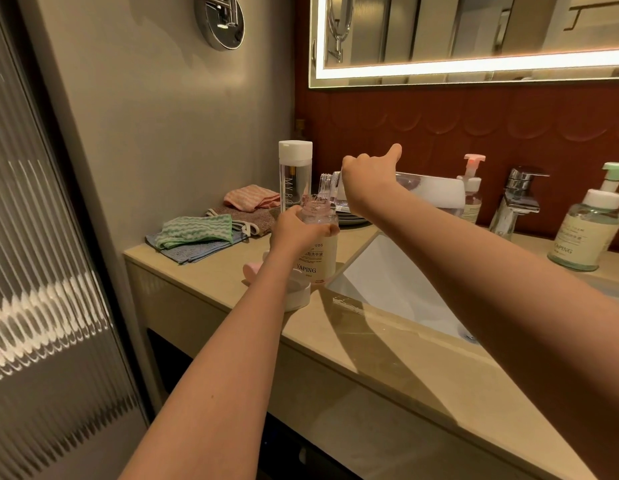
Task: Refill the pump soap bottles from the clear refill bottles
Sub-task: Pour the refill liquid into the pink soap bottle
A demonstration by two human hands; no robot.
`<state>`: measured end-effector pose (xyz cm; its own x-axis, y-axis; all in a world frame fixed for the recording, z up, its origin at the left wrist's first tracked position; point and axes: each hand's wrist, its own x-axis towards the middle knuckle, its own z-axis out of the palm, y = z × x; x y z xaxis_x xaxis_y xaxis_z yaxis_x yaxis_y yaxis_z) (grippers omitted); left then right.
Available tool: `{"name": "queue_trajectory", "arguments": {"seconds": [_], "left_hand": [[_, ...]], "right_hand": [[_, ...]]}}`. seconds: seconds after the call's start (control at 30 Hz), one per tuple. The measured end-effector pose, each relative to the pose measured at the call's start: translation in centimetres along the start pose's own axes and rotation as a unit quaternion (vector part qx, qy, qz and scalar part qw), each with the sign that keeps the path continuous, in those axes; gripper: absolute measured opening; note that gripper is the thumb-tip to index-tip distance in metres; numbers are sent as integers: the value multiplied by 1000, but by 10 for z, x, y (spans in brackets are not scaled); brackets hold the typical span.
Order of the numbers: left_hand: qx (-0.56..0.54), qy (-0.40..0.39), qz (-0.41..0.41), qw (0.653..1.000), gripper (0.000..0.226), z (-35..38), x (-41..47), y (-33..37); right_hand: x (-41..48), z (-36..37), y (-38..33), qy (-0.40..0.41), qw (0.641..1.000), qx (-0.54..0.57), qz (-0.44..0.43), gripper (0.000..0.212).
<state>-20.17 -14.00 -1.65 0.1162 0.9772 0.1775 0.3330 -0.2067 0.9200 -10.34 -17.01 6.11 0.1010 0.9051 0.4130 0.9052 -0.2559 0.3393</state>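
My left hand [294, 230] grips the shoulder of an uncapped pink soap bottle [318, 258] labelled YAPING, standing upright on the counter beside the sink. My right hand [367, 174] holds a clear refill bottle [429, 190] tipped on its side, its threaded neck [326, 187] pointing down over the soap bottle's open mouth. The pink pump head with its white collar [294, 292] lies on the counter in front of the bottle, partly hidden by my left forearm. A second clear refill bottle [295, 174] with a white cap stands upright behind.
Folded cloths [197, 233] lie at the counter's left end. The white sink basin [398, 289] opens to the right, with a chrome tap [516, 199]. A small pink-pump bottle [472, 192] and a green-pump bottle [592, 230] stand along the back wall. A dark dish [353, 220] sits behind the soap bottle.
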Motion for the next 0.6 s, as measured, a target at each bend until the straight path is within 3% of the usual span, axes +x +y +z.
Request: {"name": "queue_trajectory", "arguments": {"seconds": [0.6], "left_hand": [[2, 0, -3, 1000, 71, 0, -1, 2]], "right_hand": [[-8, -5, -1, 7, 1000, -11, -11, 38]]}}
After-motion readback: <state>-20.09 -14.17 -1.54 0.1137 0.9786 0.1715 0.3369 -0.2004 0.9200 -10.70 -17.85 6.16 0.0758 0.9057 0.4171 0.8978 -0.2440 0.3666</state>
